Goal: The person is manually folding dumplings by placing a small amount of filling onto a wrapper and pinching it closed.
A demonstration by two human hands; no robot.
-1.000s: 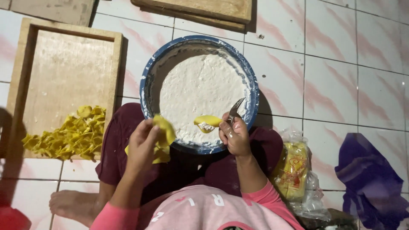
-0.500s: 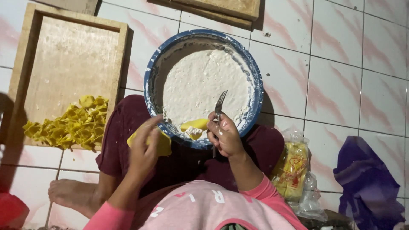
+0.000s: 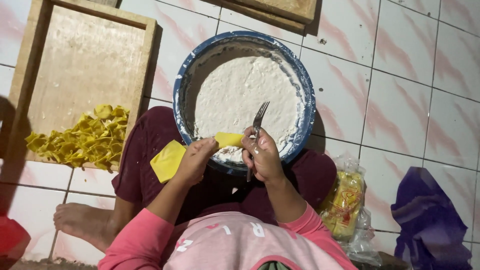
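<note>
Now | yellow wrapper (image 3: 227, 139) between both hands | fork (image 3: 258, 121) in right hand (image 3: 262, 157)

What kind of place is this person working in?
Probably a home floor used for food preparation: the person sits on pink-patterned floor tiles, with a blue basin of white filling and a wooden tray of folded yellow wrappers beside them.

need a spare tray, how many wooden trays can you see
2: a large wooden tray left of the blue bowl, and one at the top edge, mostly cut off.

Tray (image 3: 85, 65) left of bowl (image 3: 300, 85)
</note>
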